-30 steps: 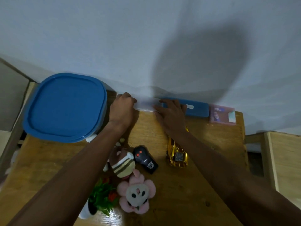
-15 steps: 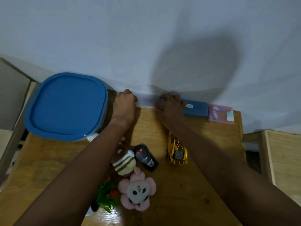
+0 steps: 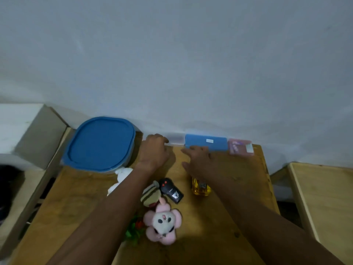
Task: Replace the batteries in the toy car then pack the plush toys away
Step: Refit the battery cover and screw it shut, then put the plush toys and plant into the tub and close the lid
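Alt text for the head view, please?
At the wall edge of the wooden table, the left hand grips a clear case and the right hand lies open by a blue case. The gold toy car, remote and plush toys sit nearer.

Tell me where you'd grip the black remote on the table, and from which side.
Probably pinch the black remote across its wider near end, coming from above and the right. It lies flat and angled, with bare table along its right edge, while the striped plush crowds its left edge.
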